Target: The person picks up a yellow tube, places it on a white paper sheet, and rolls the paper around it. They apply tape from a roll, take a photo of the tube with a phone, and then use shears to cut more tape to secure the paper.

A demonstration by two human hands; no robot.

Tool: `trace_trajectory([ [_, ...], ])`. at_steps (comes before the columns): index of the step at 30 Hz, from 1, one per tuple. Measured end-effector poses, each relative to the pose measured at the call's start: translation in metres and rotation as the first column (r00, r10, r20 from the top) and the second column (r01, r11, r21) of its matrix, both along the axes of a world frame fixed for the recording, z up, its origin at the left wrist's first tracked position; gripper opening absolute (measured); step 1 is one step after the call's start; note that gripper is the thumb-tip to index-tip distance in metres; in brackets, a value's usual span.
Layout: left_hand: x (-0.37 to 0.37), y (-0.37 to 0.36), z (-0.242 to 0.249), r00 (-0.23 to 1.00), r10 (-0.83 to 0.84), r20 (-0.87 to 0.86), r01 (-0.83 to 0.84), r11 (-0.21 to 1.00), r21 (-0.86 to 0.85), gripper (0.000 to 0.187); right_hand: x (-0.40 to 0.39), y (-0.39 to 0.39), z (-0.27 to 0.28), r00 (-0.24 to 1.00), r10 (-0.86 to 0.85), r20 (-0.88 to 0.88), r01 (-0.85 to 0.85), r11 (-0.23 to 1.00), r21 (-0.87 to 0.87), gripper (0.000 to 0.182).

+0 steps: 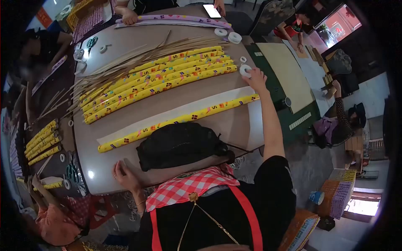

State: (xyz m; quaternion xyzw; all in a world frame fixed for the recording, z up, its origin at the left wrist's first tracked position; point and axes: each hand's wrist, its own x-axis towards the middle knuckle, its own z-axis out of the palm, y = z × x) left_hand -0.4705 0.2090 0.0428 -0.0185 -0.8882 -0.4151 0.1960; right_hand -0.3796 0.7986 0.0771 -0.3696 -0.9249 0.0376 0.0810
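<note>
My right hand (256, 79) is at the right side of the table, with thumb and fingers closed on the edge of a white roll of tape (245, 71). Just below it ends a long yellow patterned roll of wrapping paper (180, 121), a strip of its white underside showing along the far side. My left hand (124, 178) rests by the near table edge, fingers loosely curled and apart, holding nothing. Between my body and the paper lies a black pouch (180, 144). Several finished-looking yellow rolls (159, 79) lie side by side farther back.
Thin brown strips (121, 62) lie across and behind the yellow rolls. More tape rolls (235, 38), green scissors (92, 42) and a lilac paper roll (176, 19) are at the far side. A green cutting mat (299, 121) adjoins on the right. Other people work around the tables.
</note>
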Motion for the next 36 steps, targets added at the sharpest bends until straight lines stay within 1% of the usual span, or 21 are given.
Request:
trace_trajectory([
  [1,0.000,-0.001,-0.001,1.000,-0.006,-0.008,0.005,1.000,-0.017,0.019,-0.002,0.001,-0.006,1.000,0.005,0.000,-0.005,0.999,0.051,0.034],
  [3,0.000,-0.004,-0.002,1.000,-0.011,-0.027,0.010,0.999,-0.035,0.019,-0.001,0.001,-0.006,0.997,0.036,-0.062,-0.035,0.999,0.018,0.032],
  [6,0.001,-0.002,0.002,0.999,0.002,-0.040,-0.003,0.999,-0.036,0.018,0.003,-0.009,0.004,0.980,-0.015,-0.198,0.015,1.000,0.001,0.033],
  [7,0.004,0.003,0.009,0.995,0.007,-0.104,-0.013,0.998,-0.056,0.019,0.008,-0.015,0.009,0.888,0.130,-0.441,-0.208,0.969,-0.132,0.032],
  [8,0.006,0.008,0.017,0.986,0.010,-0.169,-0.023,0.997,-0.075,0.019,0.013,-0.023,0.018,0.714,0.211,-0.668,-0.442,0.875,-0.195,0.032],
  [9,0.005,0.013,0.024,0.984,0.004,-0.177,-0.017,0.997,-0.074,0.019,0.018,-0.046,0.039,0.709,0.207,-0.674,-0.439,0.878,-0.192,0.032],
  [11,0.004,0.025,0.039,0.973,-0.096,-0.212,0.068,0.989,-0.133,0.018,0.028,-0.101,0.078,0.709,0.110,-0.697,-0.554,0.699,-0.452,0.028],
  [12,0.005,0.036,0.051,0.983,-0.143,-0.116,0.130,0.986,-0.109,0.016,0.032,-0.120,0.083,0.667,0.174,-0.724,-0.640,0.633,-0.437,0.026],
  [13,0.004,0.049,0.063,0.982,-0.137,-0.128,0.124,0.987,-0.107,0.016,0.037,-0.138,0.086,0.618,0.235,-0.750,-0.718,0.558,-0.417,0.024],
  [14,0.003,0.063,0.076,0.955,-0.296,0.024,0.292,0.951,0.098,0.015,0.039,-0.156,0.095,0.562,0.285,-0.777,-0.797,0.439,-0.415,0.024],
  [15,0.004,0.078,0.090,0.872,-0.470,0.138,0.411,0.855,0.317,0.014,0.041,-0.174,0.103,0.500,0.325,-0.803,-0.858,0.312,-0.408,0.024],
  [16,0.006,0.095,0.107,0.767,-0.622,0.157,0.480,0.719,0.502,0.017,0.044,-0.192,0.106,0.512,0.334,-0.792,-0.856,0.273,-0.438,0.024],
  [18,0.002,0.115,0.119,0.555,-0.791,0.259,0.541,0.580,0.609,0.021,0.046,-0.215,0.105,0.535,0.383,-0.753,-0.843,0.189,-0.503,0.027],
  [19,0.003,0.124,0.119,0.466,-0.857,0.220,0.500,0.461,0.733,0.024,0.047,-0.222,0.104,0.544,0.425,-0.724,-0.830,0.145,-0.538,0.030],
  [20,0.003,0.131,0.122,0.470,-0.856,0.217,0.504,0.462,0.730,0.024,0.047,-0.231,0.104,0.524,0.419,-0.741,-0.842,0.126,-0.524,0.026],
  [22,0.002,0.141,0.132,0.326,-0.902,0.284,0.516,0.422,0.745,0.023,0.049,-0.238,0.099,0.459,0.536,-0.709,-0.882,0.177,-0.437,0.027],
  [23,0.002,0.142,0.137,0.295,-0.911,0.288,0.587,0.411,0.697,0.023,0.053,-0.243,0.100,0.517,0.512,-0.686,-0.845,0.173,-0.507,0.026],
  [24,0.002,0.141,0.136,0.301,-0.909,0.287,0.588,0.414,0.695,0.023,0.055,-0.245,0.099,0.511,0.515,-0.688,-0.848,0.168,-0.503,0.026],
  [27,0.004,0.134,0.127,0.175,-0.899,0.401,0.634,0.415,0.652,0.022,0.060,-0.248,0.094,0.511,0.557,-0.654,-0.849,0.211,-0.484,0.027],
  [34,0.015,0.133,0.123,0.253,-0.882,0.398,0.570,0.469,0.675,0.019,0.053,-0.256,0.089,0.484,0.577,-0.658,-0.851,0.135,-0.507,0.026],
  [36,0.013,0.129,0.125,0.287,-0.880,0.379,0.727,0.458,0.511,0.017,0.050,-0.258,0.093,0.463,0.627,-0.627,-0.862,0.154,-0.482,0.026],
])
